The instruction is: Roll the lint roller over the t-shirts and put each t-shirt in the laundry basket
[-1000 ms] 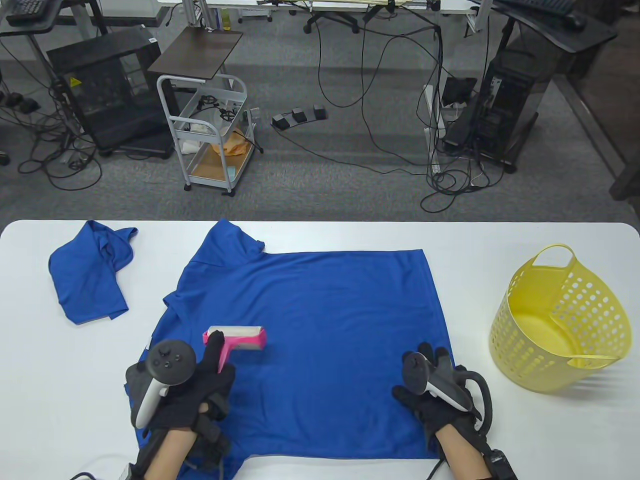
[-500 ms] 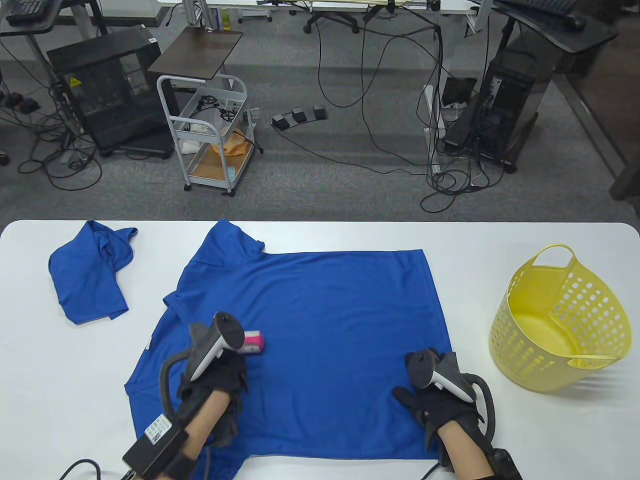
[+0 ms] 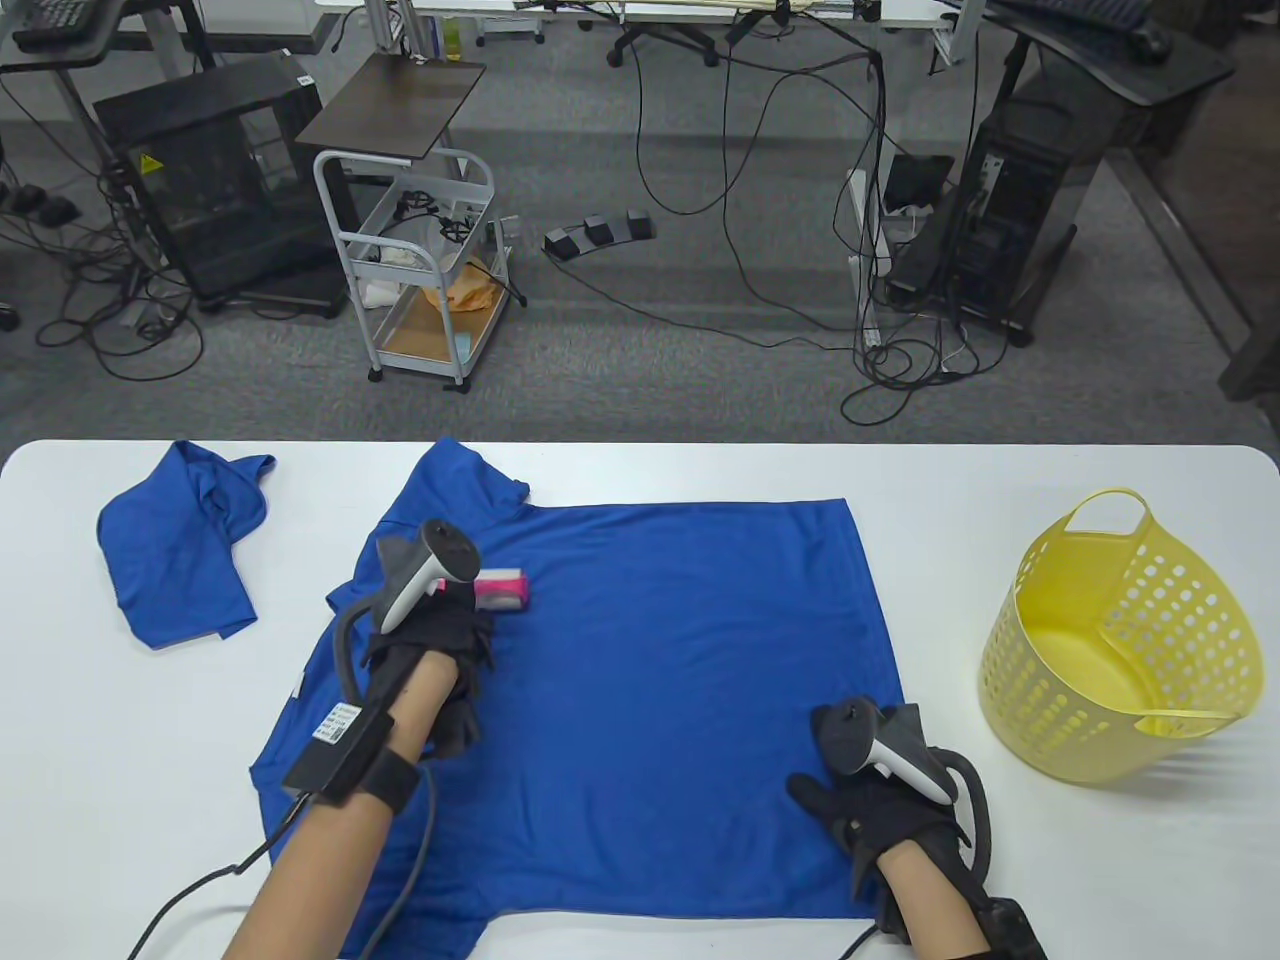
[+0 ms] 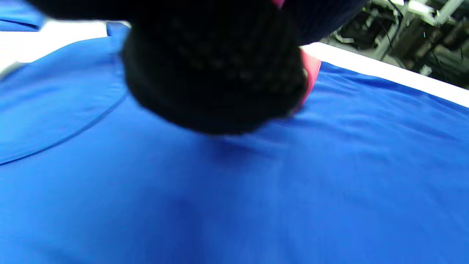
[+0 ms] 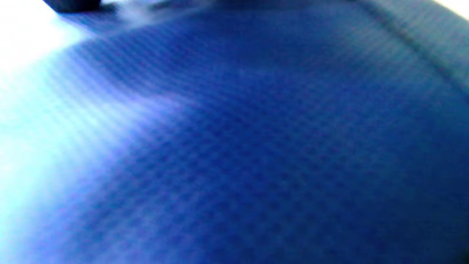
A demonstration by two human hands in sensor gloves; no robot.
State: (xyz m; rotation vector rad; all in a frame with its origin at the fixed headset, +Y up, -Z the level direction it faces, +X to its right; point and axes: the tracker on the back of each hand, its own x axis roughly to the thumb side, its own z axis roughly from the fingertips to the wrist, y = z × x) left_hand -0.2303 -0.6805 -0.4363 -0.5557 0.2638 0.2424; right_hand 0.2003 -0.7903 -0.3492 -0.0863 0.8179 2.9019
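I see the pink lint roller [image 3: 500,589] on the spread blue t-shirt [image 3: 660,640], up near its left shoulder, poking out right of my left hand [image 3: 430,625], whose fingers curl round its handle. My right hand [image 3: 880,800] lies flat, fingers straight, pressing the shirt's lower right corner. Second crumpled blue t-shirt [image 3: 180,545] sits far left; yellow laundry basket [image 3: 1125,640] far right, tipped.

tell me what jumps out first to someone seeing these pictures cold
A big blue t-shirt lies spread flat over the middle of the white table. The left hand holds a pink lint roller on its upper left part, while the right hand rests on its lower right corner. A yellow laundry basket stands at the right, a crumpled blue t-shirt at far left.
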